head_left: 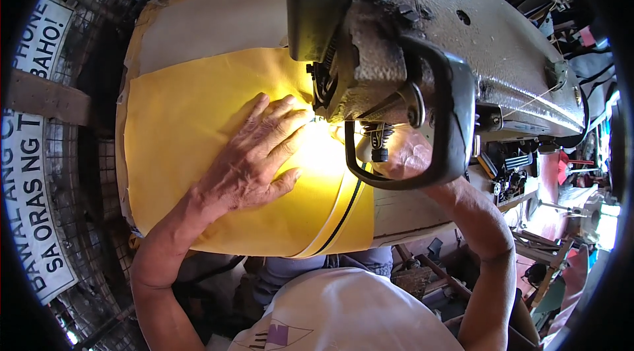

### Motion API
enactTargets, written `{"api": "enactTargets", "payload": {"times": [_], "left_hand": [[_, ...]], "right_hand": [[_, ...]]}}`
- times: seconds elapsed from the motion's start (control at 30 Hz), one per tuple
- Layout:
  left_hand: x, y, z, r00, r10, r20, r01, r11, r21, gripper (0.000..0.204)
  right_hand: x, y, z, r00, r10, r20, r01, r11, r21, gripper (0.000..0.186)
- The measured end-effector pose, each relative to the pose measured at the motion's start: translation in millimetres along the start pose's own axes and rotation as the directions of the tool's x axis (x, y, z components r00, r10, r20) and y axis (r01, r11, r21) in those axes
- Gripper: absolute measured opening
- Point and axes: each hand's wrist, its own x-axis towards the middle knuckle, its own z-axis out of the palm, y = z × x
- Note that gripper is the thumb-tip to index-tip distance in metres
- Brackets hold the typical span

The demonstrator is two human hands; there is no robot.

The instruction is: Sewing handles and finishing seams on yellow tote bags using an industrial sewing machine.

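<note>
A yellow sheet of flat material (178,113) covers much of the sewing machine's table. My left hand (254,153) lies flat on it, fingers stretched toward the lit needle area. Beside the needle, my right hand (404,155) rests at the right of the work, partly hidden behind the machine's black looped guard (456,106); its fingers cannot be made out. A white strip and a black cord (340,217) curve over the yellow sheet from the needle area to the front edge. Bright lamp glare washes out the stitching spot.
The sewing machine's heavy arm (502,54) reaches to the upper right. A pale board (211,24) shows beyond the yellow sheet. Wire mesh with white signs (39,206) stands at the left. Tools and scraps clutter the right side, near a wooden frame (551,265).
</note>
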Motion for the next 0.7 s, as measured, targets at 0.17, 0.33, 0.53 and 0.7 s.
{"api": "enactTargets", "payload": {"times": [0.17, 0.33, 0.53, 0.7], "left_hand": [[-1.2, -0.5, -0.5, 1.000, -0.012, 0.012, 0.013, 1.000, -0.023, 0.054], [-0.3, -1.8, -1.2, 0.999, -0.013, 0.047, 0.013, 1.000, 0.009, 0.052], [9.2, -12.5, -3.8, 1.000, -0.004, 0.018, 0.003, 1.000, 0.030, 0.051], [11.2, -14.0, -4.5, 0.996, -0.009, 0.092, 0.003, 0.998, 0.064, 0.049]], "right_hand": [[10.4, -0.1, 0.7, 0.999, 0.020, 0.034, -0.020, 1.000, -0.002, 0.021], [7.6, 4.0, 4.4, 1.000, 0.024, 0.011, -0.024, 1.000, -0.007, 0.021], [11.8, 5.3, 0.6, 0.936, 0.335, 0.106, -0.352, 0.899, 0.262, 0.018], [6.5, -15.6, -20.5, 0.976, 0.215, 0.047, -0.211, 0.975, -0.068, 0.027]]}}
